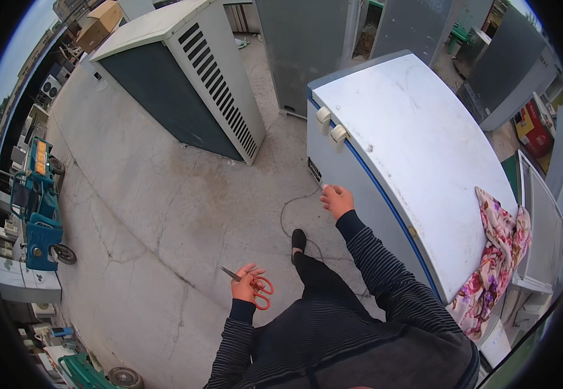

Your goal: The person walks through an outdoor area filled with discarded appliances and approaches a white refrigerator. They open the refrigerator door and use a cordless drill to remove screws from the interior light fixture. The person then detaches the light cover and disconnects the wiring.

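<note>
My left hand [248, 284] is low in front of my body, closed around a pair of scissors [263, 293] with orange-red handles. Their dark blades point up and left, away from my body. Beside the blue-edged side of a white chest freezer [411, 142], my right hand [337, 200] is raised with its fingers drawn together in a pinch. Something small and pale shows at the fingertips, too small to name. Below that hand a thin grey cable [284, 211] curves across the concrete, passing near my dark shoe [299, 240].
A tall cabinet with a slotted side [220, 91] stands ahead on the left. Grey upright appliances [304, 52] stand behind the freezer. A floral cloth [489, 272] drapes over its near right corner. At far left is a teal three-wheeled vehicle [40, 240].
</note>
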